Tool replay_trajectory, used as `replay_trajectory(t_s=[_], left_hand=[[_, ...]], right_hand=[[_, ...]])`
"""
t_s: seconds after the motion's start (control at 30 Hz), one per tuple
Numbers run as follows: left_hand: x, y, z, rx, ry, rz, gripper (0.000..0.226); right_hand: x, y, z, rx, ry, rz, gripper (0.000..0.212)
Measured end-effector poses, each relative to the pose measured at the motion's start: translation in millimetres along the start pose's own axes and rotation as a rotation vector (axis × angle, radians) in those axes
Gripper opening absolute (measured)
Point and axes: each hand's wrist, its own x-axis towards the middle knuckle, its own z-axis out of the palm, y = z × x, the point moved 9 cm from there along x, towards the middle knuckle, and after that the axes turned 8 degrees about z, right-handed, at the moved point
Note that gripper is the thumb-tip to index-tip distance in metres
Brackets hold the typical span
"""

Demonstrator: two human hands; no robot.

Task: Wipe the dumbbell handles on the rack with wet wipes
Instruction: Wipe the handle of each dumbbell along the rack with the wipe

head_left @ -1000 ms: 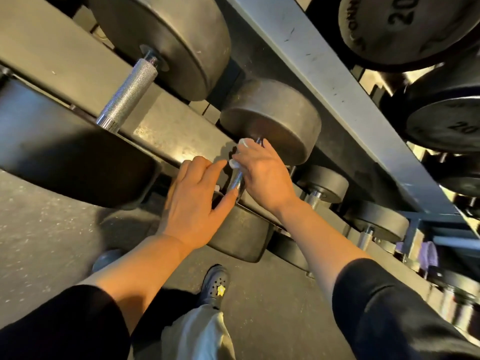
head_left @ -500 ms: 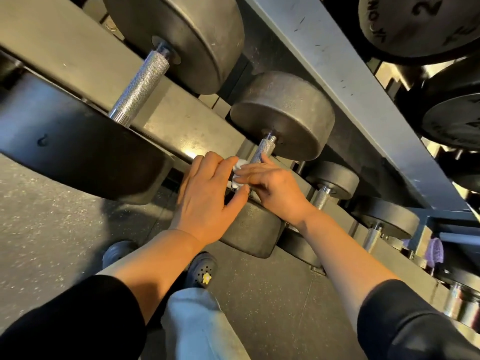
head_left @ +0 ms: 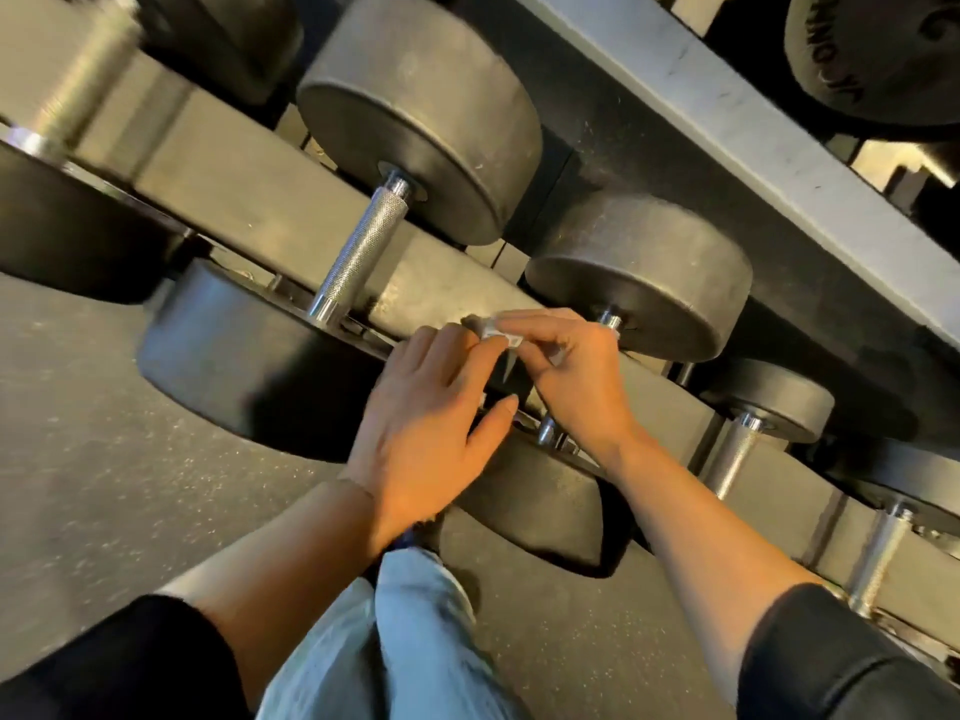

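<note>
Black dumbbells lie in a row on the lower shelf of a grey rack (head_left: 291, 210). My right hand (head_left: 576, 376) pinches a small white wet wipe (head_left: 493, 327) above the handle of the middle dumbbell (head_left: 639, 275); the hand hides most of that handle, only its lower chrome end (head_left: 545, 431) shows. My left hand (head_left: 426, 423) lies beside it, fingertips touching the wipe, thumb spread out. To the left a bare knurled steel handle (head_left: 358, 252) joins two bigger heads.
Smaller dumbbells with short handles (head_left: 732, 454) continue to the right along the shelf. A grey rack beam (head_left: 727, 111) runs diagonally above, with larger dumbbells on the upper tier (head_left: 872, 59). Below lies speckled rubber floor (head_left: 104, 459); my trouser leg (head_left: 395, 641) is at the bottom.
The view has shifted left and closer. My right hand has come up off the handle with the wipe, and my left fingers have met it at the wipe.
</note>
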Motion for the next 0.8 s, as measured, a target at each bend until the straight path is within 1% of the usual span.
replay_trajectory(t_s=[0.07, 0.13, 0.23, 0.3, 0.37, 0.47, 0.53, 0.6, 0.8], left_hand=[[9, -11, -27, 0.102, 0.023, 0.066, 0.038], [18, -27, -52, 0.155, 0.026, 0.089, 0.034], [24, -66, -70, 0.228, -0.03, 0.026, 0.037], [22, -86, -74, 0.251, -0.065, -0.064, 0.042], [22, -91, -72, 0.261, -0.088, -0.107, 0.044], [22, -91, -72, 0.245, -0.093, -0.143, 0.042], [22, -92, -74, 0.25, -0.09, -0.147, 0.04], [23, -92, -75, 0.261, -0.093, -0.145, 0.039], [23, -92, -73, 0.274, -0.108, -0.147, 0.035]], right_hand=[[18, -15, 16, 0.034, 0.002, -0.004, 0.032], [34, -28, 31, 0.075, 0.019, -0.009, 0.032], [52, -45, 46, 0.171, 0.059, -0.056, 0.031], [62, -46, 58, 0.098, 0.068, 0.015, 0.025], [67, -42, 63, 0.004, 0.148, 0.097, 0.024], [65, -45, 60, 0.069, 0.299, 0.137, 0.021], [65, -46, 64, 0.105, 0.343, 0.157, 0.017], [66, -46, 70, 0.15, 0.342, 0.174, 0.015], [59, -48, 75, 0.282, 0.283, 0.13, 0.018]])
